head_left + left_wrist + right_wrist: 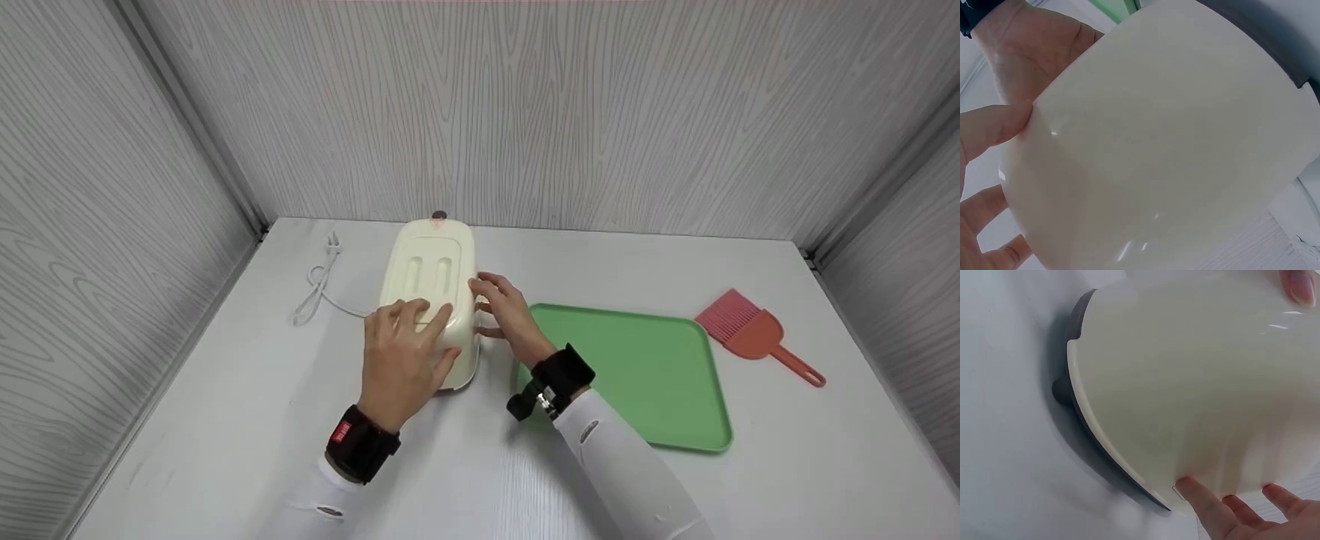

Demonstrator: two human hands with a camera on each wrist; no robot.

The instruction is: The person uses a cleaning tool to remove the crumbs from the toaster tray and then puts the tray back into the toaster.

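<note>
- The toaster [427, 277] stands upright on the table [225, 420], left of the middle, its far end close to the back edge and its length running toward the front edge.
- It is glossy cream, long and rounded at the corners, with two oblong hollows side by side in the top, inside a faint outlined panel.
- A dark knob [439, 214] juts from its far end; a pinkish mark beside it is too small to read.
- A dark base strip [1261, 36] runs under the cream shell, and the right wrist view shows a small dark foot [1062, 390] below.
- A white cord [320, 289] leads from its left side, looped, to a plug [334, 244] near the table's back left corner.
- The left hand [401, 356] rests on the near end of the top, fingers spread and lightly bent, not clenched.
- The right hand [514, 315] touches the right side with loosely bent, separated fingers.
- The left hand covers part of the near end; the underside is hidden, and both wrist views cut the toaster off.
- To its right lies a green tray [622, 375], its near left part behind the right forearm.
- A red brush [754, 334] lies between the tray and the table's right edge.
</note>
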